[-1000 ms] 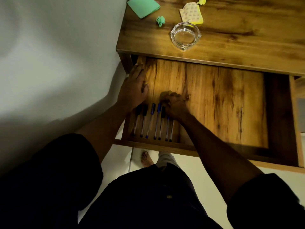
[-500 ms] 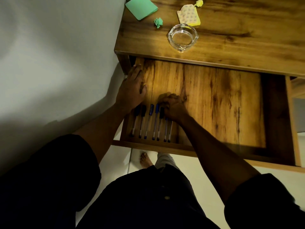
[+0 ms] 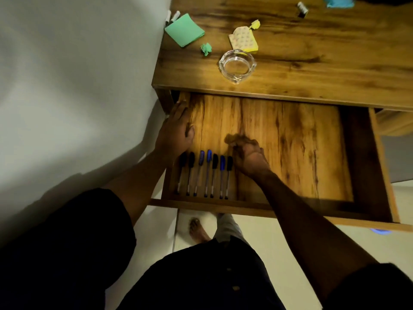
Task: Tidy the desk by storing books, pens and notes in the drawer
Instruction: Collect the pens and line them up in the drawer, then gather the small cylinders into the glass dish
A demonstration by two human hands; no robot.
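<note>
The wooden drawer [image 3: 290, 153] stands pulled out under the desk top [image 3: 312, 70]. Several pens [image 3: 206, 173] with black and blue caps lie side by side at the drawer's front left corner. My left hand [image 3: 176, 130] rests flat on the drawer's left side wall, fingers straight. My right hand [image 3: 248, 156] hovers just right of the pens with its fingers curled; nothing shows in it. On the desk lie a green note pad [image 3: 185, 30], a yellow sticky-note pad [image 3: 244, 40], a crumpled green note [image 3: 206, 49] and a crumpled yellow note [image 3: 255, 24].
A glass ashtray [image 3: 237, 65] sits near the desk's front edge. A small dark-and-white object [image 3: 302, 9] and a blue paper [image 3: 339, 1] lie at the far right. Two white markers [image 3: 172, 17] lean by the wall [image 3: 78, 74]. My foot [image 3: 197, 229] is below the drawer.
My right hand has lifted off the pens and shifted right, leaving the row uncovered. My left hand stays on the drawer's side. The camera view tilted up slightly.
</note>
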